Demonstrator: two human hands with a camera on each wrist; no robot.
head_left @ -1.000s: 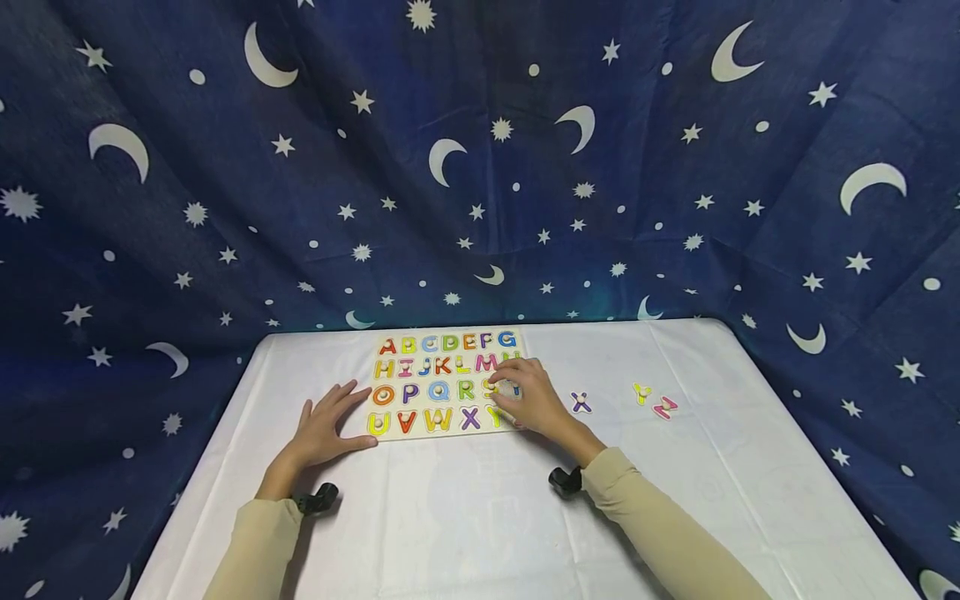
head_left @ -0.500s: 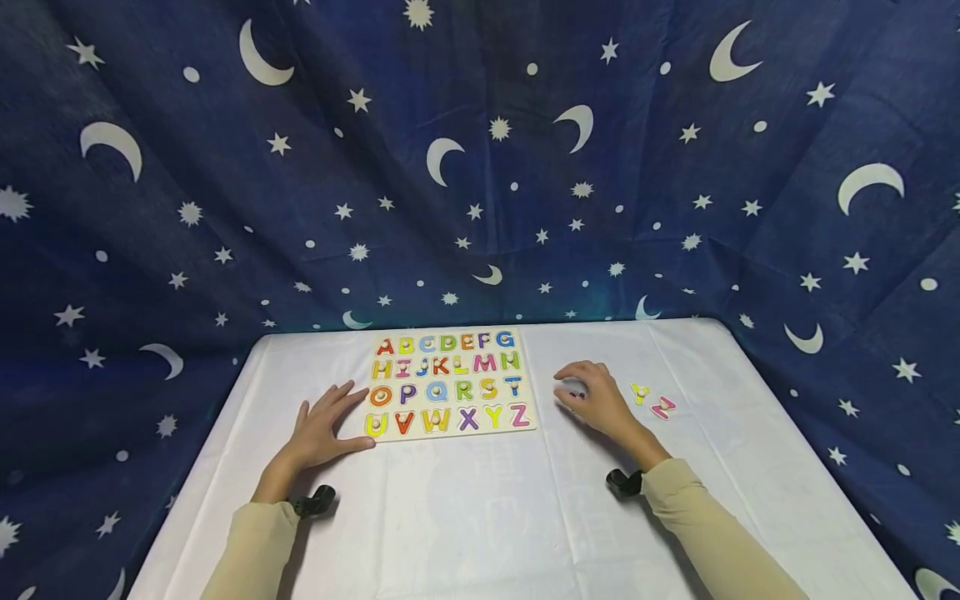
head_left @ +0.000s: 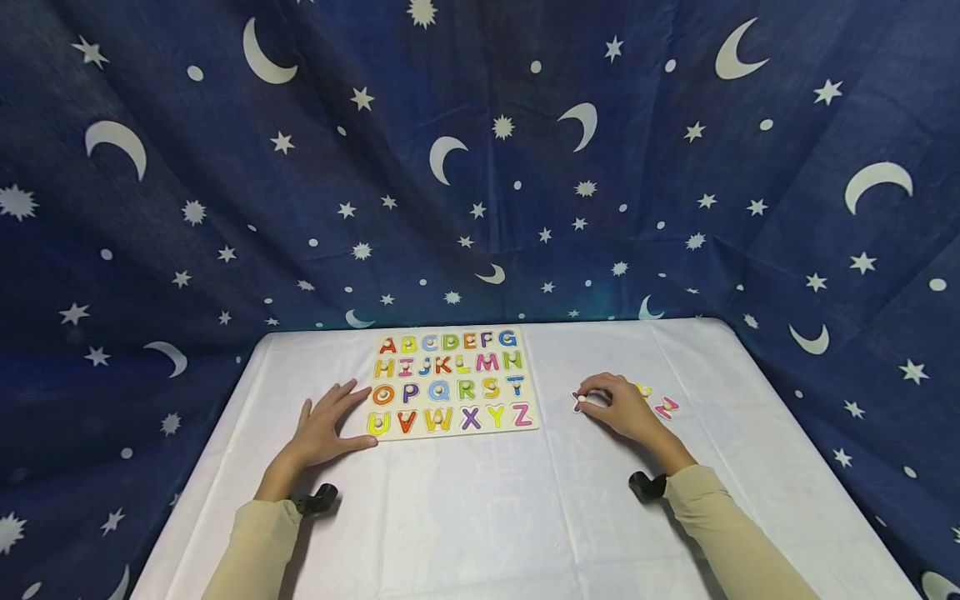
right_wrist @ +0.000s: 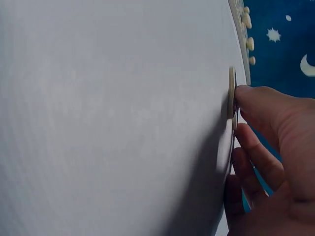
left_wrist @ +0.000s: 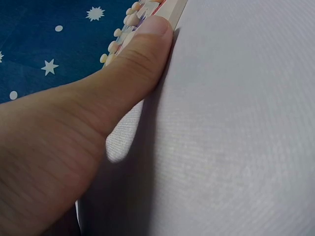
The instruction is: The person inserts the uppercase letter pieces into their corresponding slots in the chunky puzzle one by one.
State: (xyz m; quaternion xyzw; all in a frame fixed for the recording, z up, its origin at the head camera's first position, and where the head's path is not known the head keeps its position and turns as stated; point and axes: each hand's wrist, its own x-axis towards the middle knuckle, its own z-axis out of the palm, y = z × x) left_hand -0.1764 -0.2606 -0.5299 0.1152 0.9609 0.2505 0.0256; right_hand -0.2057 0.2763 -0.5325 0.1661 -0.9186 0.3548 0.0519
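Note:
My right hand pinches a purple letter X puzzle piece between thumb and fingertips, at the right of the board. In the right wrist view that puzzle piece appears edge-on by the thumb, so whether it touches the table is unclear. My left hand is spread at the left edge of the alphabet puzzle board. Its thumb touches the board's near edge. Knobbed letters A to W sit in the board; the X, Y and Z places show no knobs.
A yellow letter Y, partly behind my right hand, and a pink letter Z lie loose on the right. White cloth covers the table. A dark blue curtain with moons and stars hangs behind.
My right hand has moved right from over the board, come down at the letter X and taken hold of it. My left hand has stayed at the board's left edge.

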